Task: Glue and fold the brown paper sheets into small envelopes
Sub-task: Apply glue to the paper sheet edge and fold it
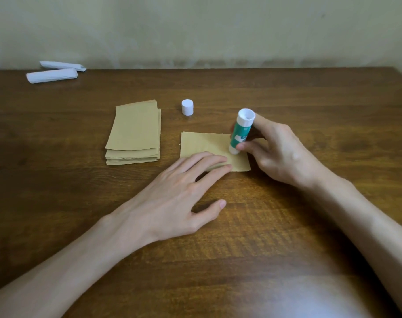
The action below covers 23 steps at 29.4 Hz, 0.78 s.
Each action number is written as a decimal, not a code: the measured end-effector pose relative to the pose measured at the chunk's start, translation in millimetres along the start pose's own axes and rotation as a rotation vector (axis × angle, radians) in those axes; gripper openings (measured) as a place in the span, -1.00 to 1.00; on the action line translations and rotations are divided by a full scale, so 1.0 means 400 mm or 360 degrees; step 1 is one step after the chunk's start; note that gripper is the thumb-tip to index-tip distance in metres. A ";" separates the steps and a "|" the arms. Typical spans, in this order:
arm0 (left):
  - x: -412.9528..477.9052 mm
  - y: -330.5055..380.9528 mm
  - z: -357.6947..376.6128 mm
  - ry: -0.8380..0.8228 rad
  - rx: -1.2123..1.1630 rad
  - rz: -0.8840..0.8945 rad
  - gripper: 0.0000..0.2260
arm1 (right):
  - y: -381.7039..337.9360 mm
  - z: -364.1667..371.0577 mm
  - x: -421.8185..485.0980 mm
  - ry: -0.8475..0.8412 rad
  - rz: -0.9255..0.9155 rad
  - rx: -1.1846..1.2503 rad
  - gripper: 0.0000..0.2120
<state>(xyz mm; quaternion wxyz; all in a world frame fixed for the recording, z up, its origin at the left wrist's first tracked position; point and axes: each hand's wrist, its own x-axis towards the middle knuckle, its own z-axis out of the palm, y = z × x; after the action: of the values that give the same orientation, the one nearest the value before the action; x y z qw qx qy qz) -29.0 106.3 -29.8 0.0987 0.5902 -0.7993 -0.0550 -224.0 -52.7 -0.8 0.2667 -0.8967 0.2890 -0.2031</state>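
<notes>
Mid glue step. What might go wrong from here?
1. The glue stick touches the sheet right beside the fingertips of the left hand; glue may smear onto them.
2. The left hand pins only the sheet's near part; a stroke by the right hand toward the free far edge could buckle it.
3. The tip sits near the sheet's right edge, so glue may reach the table.

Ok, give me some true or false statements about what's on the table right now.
1. The right hand holds the glue stick. True.
2. The cap is on the glue stick. False: the cap stands on the table, beyond the sheet.
3. The left hand rests flat on the sheet. True.
4. The stack lies right of the sheet. False: the stack lies to its left.
</notes>
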 end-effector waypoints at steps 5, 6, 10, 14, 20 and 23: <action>-0.001 0.001 -0.001 -0.0006 0.0006 -0.0007 -0.43 | 0.003 -0.002 -0.002 0.0035 0.0071 -0.0069 -0.79; -0.001 0.001 -0.001 -0.0004 0.0007 -0.0008 -0.43 | 0.003 -0.003 -0.003 0.0042 0.0088 -0.0077 -0.79; 0.000 0.001 0.001 0.0006 0.0003 -0.0005 -0.44 | 0.001 -0.003 -0.005 0.0123 0.0117 -0.0109 -0.79; -0.002 -0.001 0.002 0.0004 -0.0004 -0.0003 -0.44 | -0.001 0.001 -0.002 0.0182 0.0122 -0.0121 -0.79; 0.000 0.000 0.002 -0.0006 -0.0015 -0.0005 -0.43 | 0.002 0.005 0.020 0.0209 0.0169 -0.0169 -0.73; 0.000 0.001 0.001 0.0001 -0.0014 -0.0005 -0.43 | 0.006 0.003 0.033 0.0205 0.0198 -0.0200 -0.70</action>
<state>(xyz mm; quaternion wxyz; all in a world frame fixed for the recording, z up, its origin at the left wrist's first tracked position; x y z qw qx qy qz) -29.5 106.4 -30.1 0.1015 0.5912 -0.7980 -0.0584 -214.3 -62.4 -0.5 0.2030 -0.8771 0.3727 -0.2249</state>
